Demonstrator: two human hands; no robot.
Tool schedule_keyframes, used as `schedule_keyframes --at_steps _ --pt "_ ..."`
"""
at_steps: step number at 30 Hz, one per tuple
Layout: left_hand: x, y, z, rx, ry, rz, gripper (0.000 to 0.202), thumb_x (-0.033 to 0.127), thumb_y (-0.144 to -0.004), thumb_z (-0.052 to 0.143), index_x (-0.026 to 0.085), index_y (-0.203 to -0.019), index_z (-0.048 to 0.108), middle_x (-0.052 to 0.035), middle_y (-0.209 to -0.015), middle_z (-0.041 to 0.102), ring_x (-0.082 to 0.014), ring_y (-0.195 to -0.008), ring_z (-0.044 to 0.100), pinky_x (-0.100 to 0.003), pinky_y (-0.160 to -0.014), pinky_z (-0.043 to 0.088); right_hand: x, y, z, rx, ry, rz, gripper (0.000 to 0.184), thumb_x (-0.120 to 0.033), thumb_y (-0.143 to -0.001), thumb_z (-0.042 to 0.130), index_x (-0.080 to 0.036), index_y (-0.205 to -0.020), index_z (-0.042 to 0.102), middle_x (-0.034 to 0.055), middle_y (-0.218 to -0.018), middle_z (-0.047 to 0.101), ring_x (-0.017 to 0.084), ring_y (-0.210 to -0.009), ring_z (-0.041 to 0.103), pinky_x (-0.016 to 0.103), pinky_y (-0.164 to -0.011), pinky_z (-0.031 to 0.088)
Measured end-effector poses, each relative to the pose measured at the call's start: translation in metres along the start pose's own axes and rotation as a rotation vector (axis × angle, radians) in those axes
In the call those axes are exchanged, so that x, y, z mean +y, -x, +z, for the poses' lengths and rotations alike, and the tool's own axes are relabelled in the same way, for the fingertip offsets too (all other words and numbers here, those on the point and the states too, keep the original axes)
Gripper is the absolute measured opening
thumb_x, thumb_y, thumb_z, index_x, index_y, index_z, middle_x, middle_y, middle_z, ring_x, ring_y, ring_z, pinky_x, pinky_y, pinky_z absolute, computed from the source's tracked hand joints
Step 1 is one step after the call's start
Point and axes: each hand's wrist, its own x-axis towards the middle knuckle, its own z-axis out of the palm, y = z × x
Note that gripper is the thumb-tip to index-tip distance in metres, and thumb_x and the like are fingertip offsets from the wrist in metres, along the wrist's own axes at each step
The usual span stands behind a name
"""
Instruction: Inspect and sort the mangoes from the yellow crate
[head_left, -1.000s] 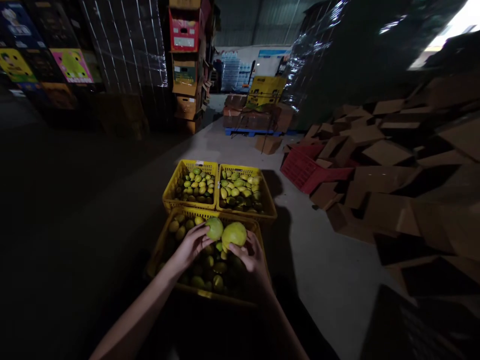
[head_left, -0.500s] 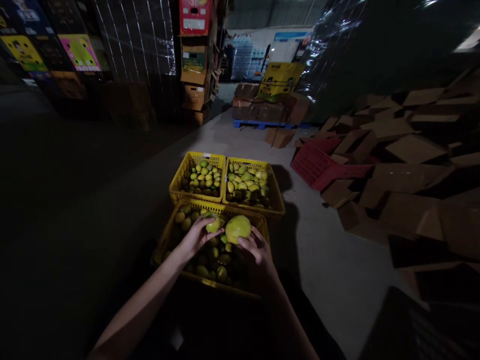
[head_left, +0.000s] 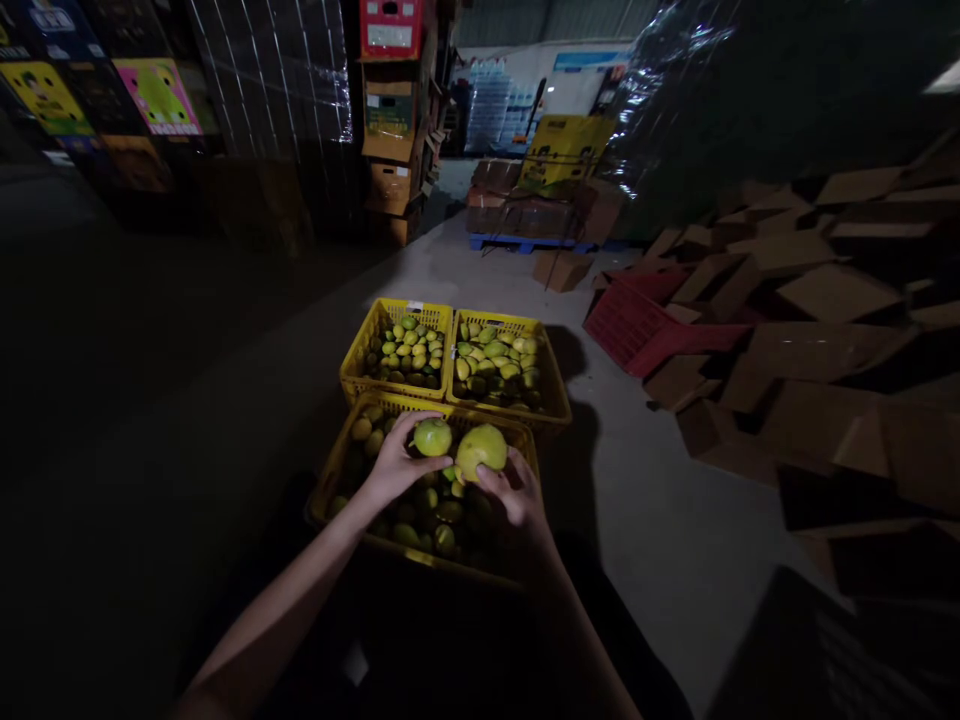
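Observation:
My left hand (head_left: 397, 462) is closed around a small green fruit (head_left: 433, 436), held just above the near yellow crate (head_left: 339, 472). Beside it, my right hand (head_left: 514, 494) grips a larger yellow-green fruit (head_left: 481, 450). The two fruits nearly touch. Several more green and yellow fruits fill the crate under my hands. Both forearms reach in from the bottom of the view.
Two more yellow crates stand side by side beyond the near one, the left crate (head_left: 397, 352) and the right crate (head_left: 501, 368), both with fruit. A red crate (head_left: 634, 325) and a heap of cardboard boxes (head_left: 817, 330) lie to the right. Stacked cartons (head_left: 390, 120) rise behind.
Both hands turned their fruits slightly while staying over the near crate. The view has tilted down and shifted a little since a second ago.

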Motion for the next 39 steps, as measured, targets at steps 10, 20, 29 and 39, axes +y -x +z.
schedule_keyframes --at_steps 10,20,29,39 --pt "0.004 0.001 0.003 -0.069 0.255 -0.126 0.050 0.023 -0.059 0.078 0.025 -0.104 0.058 -0.0038 -0.107 0.062 -0.0255 -0.103 0.056 -0.038 -0.092 0.043 -0.001 -0.001 0.004 0.032 0.147 -0.183 0.052 -0.026 -0.053 0.080 -0.025 -0.097 0.054 0.0030 -0.101 0.067 0.020 -0.088 0.064 0.035 -0.075 0.053" --pt "0.000 0.003 -0.001 -0.014 0.571 -0.548 0.032 0.031 -0.070 0.070 0.019 -0.099 0.064 -0.0072 -0.102 0.067 -0.0245 -0.098 0.063 -0.044 -0.095 0.046 0.012 0.003 -0.004 0.091 -0.004 -0.032 0.049 -0.026 -0.050 0.079 -0.022 -0.095 0.060 0.0024 -0.095 0.066 0.024 -0.090 0.062 0.040 -0.082 0.050" --pt "-0.002 0.012 0.013 -0.006 0.678 -0.769 0.028 0.038 -0.078 0.062 0.015 -0.093 0.067 -0.0091 -0.097 0.069 -0.0207 -0.092 0.065 -0.031 -0.083 0.055 -0.003 0.020 0.000 -0.066 -0.199 0.118 0.030 -0.035 -0.068 0.061 -0.024 -0.096 0.060 0.0057 -0.100 0.068 0.024 -0.086 0.066 0.037 -0.067 0.056" --pt "-0.013 0.012 0.000 -0.031 0.482 -0.847 0.050 0.059 -0.079 0.049 0.012 -0.087 0.065 -0.0122 -0.082 0.070 -0.0162 -0.062 0.065 -0.027 -0.060 0.052 -0.014 0.012 0.010 0.072 -0.431 0.371 0.026 -0.039 -0.070 0.065 -0.020 -0.087 0.061 0.0017 -0.074 0.071 0.018 -0.061 0.066 0.029 -0.054 0.055"
